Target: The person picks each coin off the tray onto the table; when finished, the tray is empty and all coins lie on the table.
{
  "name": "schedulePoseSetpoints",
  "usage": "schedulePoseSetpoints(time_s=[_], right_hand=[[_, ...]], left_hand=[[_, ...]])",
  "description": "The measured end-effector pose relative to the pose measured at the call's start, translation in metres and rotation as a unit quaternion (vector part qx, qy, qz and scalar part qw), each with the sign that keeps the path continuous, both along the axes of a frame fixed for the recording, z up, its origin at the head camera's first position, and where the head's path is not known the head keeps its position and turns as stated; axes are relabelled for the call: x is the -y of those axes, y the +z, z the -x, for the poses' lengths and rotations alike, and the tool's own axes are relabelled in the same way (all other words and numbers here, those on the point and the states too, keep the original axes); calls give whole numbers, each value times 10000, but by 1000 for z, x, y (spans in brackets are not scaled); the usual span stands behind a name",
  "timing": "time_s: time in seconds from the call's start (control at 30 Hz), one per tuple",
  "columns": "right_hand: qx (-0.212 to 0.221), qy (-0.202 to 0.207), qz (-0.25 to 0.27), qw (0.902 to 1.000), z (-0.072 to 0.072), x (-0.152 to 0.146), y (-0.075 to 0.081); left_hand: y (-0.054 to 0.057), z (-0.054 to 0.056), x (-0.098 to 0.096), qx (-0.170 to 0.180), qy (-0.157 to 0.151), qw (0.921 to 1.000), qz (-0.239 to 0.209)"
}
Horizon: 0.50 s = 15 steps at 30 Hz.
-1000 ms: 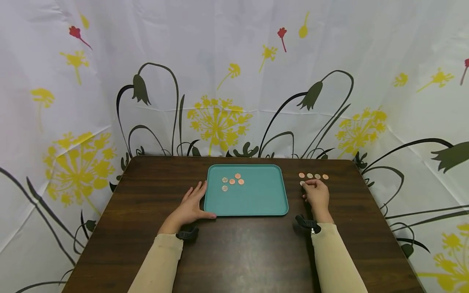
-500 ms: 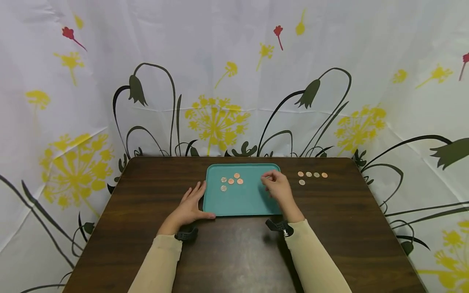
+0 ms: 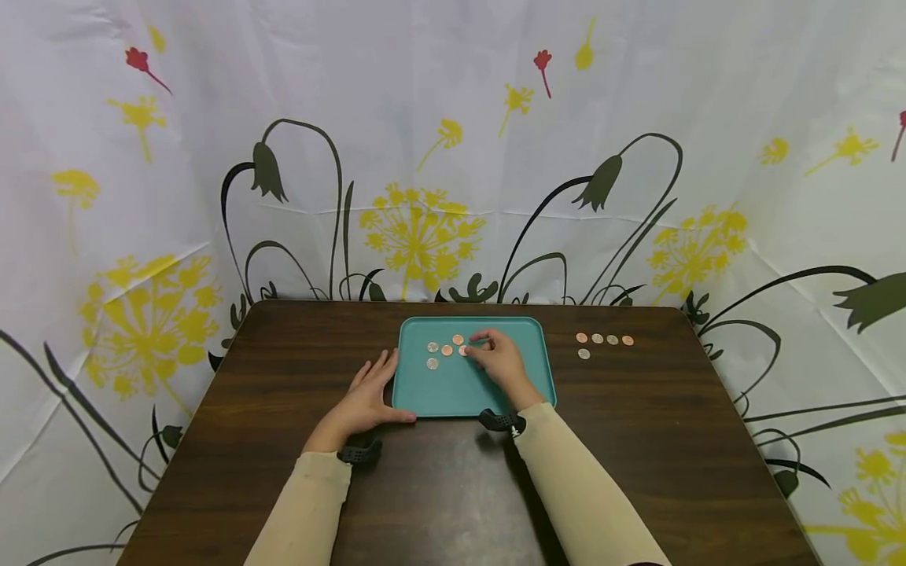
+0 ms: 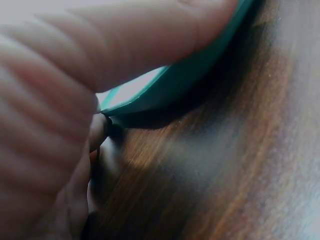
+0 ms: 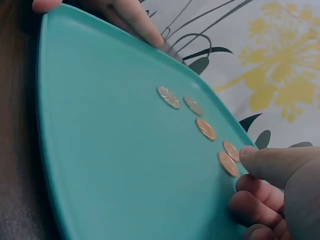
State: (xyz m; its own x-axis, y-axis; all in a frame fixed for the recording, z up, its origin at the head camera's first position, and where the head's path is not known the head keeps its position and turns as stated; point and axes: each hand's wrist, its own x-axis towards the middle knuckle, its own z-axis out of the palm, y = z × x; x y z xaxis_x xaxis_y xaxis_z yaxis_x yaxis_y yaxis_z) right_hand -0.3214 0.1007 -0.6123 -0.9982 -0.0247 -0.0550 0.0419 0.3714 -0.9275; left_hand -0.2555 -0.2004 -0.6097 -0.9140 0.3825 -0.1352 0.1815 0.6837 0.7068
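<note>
A teal tray (image 3: 495, 393) lies on the table with several coins at its upper left. Spread along the tray's left edge, my left hand (image 3: 361, 405) has its thumb at the front rim; the left wrist view shows that thumb (image 4: 150, 40) across the rim. My right hand (image 3: 501, 363) reaches over the tray, thumb and forefinger apart, fingertips right at a copper coin (image 3: 463, 350). In the right wrist view the thumb tip comes close to two copper coins (image 5: 228, 164) lying flat. Beside them are another copper coin (image 3: 447, 350) and two silver ones (image 3: 432, 364).
On the dark wooden table (image 3: 439, 487), right of the tray, a row of copper and silver coins (image 3: 612, 340) lies near the back. A single silver coin (image 3: 583, 354) sits below the row's left end. A flower-print curtain (image 3: 453, 157) hangs behind the table.
My right hand has left the silver coin below the row and moved left across the tray to the copper coins. The left hand stays at the tray's edge.
</note>
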Motion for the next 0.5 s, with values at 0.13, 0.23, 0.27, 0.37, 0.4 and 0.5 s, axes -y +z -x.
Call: schedulePoseSetpoints(time_s=[0.13,0.23,0.27,0.37,0.4,0.5], right_hand=[[56,-70,-170,9998,2,2,4],[9,-107,-515,9986,3,5,5],[-40,-103,-652,9978,4,6,5],[-210,-65,-1073,9940,3,10,7],[-254,-51,-1174,9927,2,10,7],[-298,-76,-1301,9910,0,12,9]], left_hand=[[2,0,1,-7,1,10000,34],[3,1,1,7,14,10000,19],[4,1,0,5,20,10000,14],[4,0,0,1,44,10000,24],[4,0,0,4,43,10000,39],[4,0,-1,27,31,10000,53]])
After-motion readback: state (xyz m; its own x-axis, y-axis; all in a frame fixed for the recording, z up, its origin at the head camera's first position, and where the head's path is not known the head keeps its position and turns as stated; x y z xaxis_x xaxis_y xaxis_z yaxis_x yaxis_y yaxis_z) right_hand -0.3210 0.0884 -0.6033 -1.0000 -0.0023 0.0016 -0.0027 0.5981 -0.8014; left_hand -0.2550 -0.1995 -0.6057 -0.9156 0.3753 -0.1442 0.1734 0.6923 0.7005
